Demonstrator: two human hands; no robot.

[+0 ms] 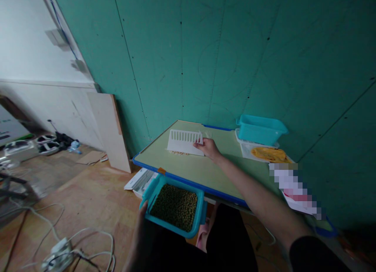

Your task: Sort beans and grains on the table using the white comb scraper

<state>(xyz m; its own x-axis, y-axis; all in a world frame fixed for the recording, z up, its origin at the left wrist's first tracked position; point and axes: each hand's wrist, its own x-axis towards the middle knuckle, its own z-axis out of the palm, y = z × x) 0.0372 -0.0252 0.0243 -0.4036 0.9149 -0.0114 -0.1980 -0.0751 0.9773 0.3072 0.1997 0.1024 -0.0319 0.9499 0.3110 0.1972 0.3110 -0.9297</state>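
Head view: right hand (208, 147) reaches out over the bench (194, 168), fingers pinched on the right edge of a white slotted tray (185, 142) lying flat on the bench top. Left hand (143, 222) grips the left rim of a blue tub of green beans (175, 206), held below the bench's near edge. Another blue tub (260, 129) sits upside down at the back right, just behind a yellow cloth (270, 154) on a white tray (247, 150). White cables (73, 244) on the floor.

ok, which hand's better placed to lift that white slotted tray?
Right. The right hand already touches the white slotted tray on the table; the left hand is busy holding the tub of green beans.
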